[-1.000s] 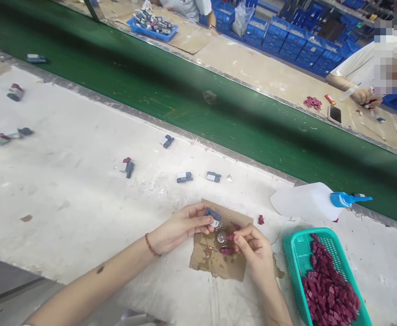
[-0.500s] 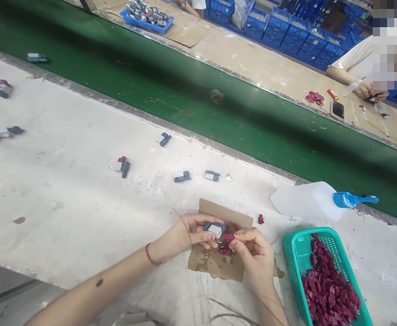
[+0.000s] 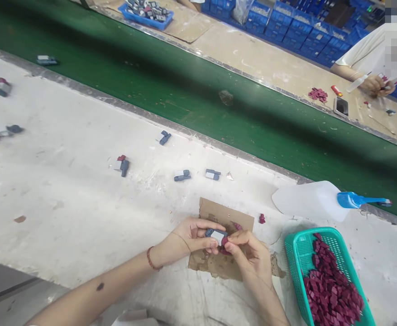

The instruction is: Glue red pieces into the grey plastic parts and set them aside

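My left hand (image 3: 194, 237) is closed around a small dark-grey and white plastic part (image 3: 217, 235). Between the thumb and forefinger of my right hand (image 3: 249, 251) is a small maroon plastic piece (image 3: 224, 241), touching the right end of the grey and white part. Whether the two are joined I cannot tell. Under my hands lies a stained piece of cardboard (image 3: 215, 270), with more maroon pieces (image 3: 237, 225) on it, partly hidden by my fingers. To the right, a green basket (image 3: 291, 267) holds a heap of maroon pieces (image 3: 334, 290).
A white bottle with a blue nozzle (image 3: 349, 200) lies by the green conveyor belt (image 3: 184, 86). Several similar grey parts (image 3: 212, 174) are scattered on the white table (image 3: 83, 203). Across the belt, a person's hands (image 3: 375, 86) work near a phone (image 3: 341, 107).
My right hand has brought the maroon piece left against the grey and white part. On the belt, the grey part at far left has moved right.
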The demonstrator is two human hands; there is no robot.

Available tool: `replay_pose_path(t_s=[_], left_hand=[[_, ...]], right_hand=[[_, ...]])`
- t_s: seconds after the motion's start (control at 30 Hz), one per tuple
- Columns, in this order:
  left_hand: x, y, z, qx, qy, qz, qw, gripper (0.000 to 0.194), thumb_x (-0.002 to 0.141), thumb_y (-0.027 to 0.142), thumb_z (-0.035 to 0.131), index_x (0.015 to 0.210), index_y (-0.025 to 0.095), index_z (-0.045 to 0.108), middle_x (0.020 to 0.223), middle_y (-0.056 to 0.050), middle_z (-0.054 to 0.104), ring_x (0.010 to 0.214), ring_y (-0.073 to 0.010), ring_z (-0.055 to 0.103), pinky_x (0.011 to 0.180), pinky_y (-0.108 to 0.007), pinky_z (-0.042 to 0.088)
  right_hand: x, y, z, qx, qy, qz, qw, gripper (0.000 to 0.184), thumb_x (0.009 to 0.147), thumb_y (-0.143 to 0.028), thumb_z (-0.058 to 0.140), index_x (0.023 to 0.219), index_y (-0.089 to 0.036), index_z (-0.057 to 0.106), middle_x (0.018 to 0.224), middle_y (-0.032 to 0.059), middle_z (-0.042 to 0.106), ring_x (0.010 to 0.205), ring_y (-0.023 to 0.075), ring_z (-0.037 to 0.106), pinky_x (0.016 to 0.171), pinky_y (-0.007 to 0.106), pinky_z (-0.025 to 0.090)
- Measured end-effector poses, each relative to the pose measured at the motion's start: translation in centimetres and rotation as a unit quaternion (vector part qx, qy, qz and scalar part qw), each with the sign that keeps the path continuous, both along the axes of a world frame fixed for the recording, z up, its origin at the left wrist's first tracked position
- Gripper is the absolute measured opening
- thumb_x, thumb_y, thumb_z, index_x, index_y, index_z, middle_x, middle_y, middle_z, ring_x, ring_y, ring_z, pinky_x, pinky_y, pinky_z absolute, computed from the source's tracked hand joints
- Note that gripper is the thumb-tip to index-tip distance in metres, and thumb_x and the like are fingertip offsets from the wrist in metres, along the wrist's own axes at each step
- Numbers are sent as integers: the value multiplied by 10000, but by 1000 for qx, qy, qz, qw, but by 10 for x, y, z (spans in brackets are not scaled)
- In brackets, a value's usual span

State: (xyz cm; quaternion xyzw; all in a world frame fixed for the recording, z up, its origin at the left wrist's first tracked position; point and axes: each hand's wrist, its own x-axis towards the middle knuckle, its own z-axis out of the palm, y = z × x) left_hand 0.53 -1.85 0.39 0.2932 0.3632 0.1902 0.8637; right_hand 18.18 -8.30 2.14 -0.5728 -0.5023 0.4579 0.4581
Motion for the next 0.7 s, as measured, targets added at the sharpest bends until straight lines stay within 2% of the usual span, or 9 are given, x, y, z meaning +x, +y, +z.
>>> replay_pose_path(t_s=[0.13, 0.23, 0.3, 0.4, 0.5, 0.57, 0.6, 0.7], left_hand=[[-1, 0, 1, 28, 16, -14, 999, 453, 652, 385, 852, 1021, 147, 739, 677, -14, 747, 609, -147, 686, 694, -282, 586], [-1, 0, 3, 65, 44, -25, 997, 445, 691, 376, 819, 1055, 138, 724, 711, -28, 750, 661, -173, 700, 720, -310, 591], [0, 2, 7, 105, 69, -33, 992, 430, 721, 369, 789, 1076, 137, 715, 827, -59, 765, 743, -200, 714, 741, -328, 591], [4, 17, 17, 206, 95, -53, 972, 377, 754, 346, 743, 1073, 147, 715, 1043, -102, 749, 849, -225, 712, 758, -333, 584], [9, 51, 24, 331, 140, -32, 933, 333, 767, 332, 716, 1056, 165, 712, 1124, -99, 724, 870, -211, 692, 765, -326, 569], [14, 84, 24, 394, 184, 10, 900, 338, 759, 328, 724, 1057, 170, 701, 1112, -92, 721, 847, -198, 675, 769, -328, 554], [18, 101, 22, 409, 197, 26, 891, 351, 758, 327, 727, 1067, 164, 692, 1062, -89, 729, 823, -192, 668, 761, -328, 547], [31, 152, 14, 394, 226, 82, 887, 361, 822, 319, 665, 1121, 118, 642, 903, -78, 731, 728, -169, 647, 674, -303, 523]], right_hand=[[-2, 1, 2, 40, -53, 8, 998, 129, 871, -222, 650, 743, -207, 648, 699, 20, 719, 632, 153, 671, 589, 235, 530], [-1, 3, 3, 42, -66, 9, 997, 139, 880, -235, 634, 744, -207, 649, 705, 24, 726, 633, 156, 678, 591, 234, 539], [2, 5, 3, 27, -67, 14, 997, 145, 888, -269, 625, 763, -206, 664, 704, 23, 728, 619, 156, 678, 574, 230, 540], [11, 5, 8, 9, -94, 10, 995, 144, 904, -308, 598, 884, -212, 703, 737, 24, 741, 639, 164, 691, 586, 238, 550], [30, 0, 19, 21, -182, -47, 982, 177, 910, -326, 576, 956, -218, 708, 806, 42, 753, 714, 189, 701, 650, 270, 558], [48, -10, 28, 27, -258, -114, 959, 194, 909, -348, 561, 920, -218, 704, 843, 56, 749, 745, 206, 690, 667, 291, 547], [59, -17, 32, 18, -297, -148, 943, 206, 908, -361, 551, 907, -219, 699, 855, 62, 743, 744, 212, 680, 661, 299, 539], [97, -43, 37, -44, -410, -222, 883, 256, 897, -405, 510, 934, -219, 682, 901, 83, 719, 732, 235, 648, 653, 344, 515]])
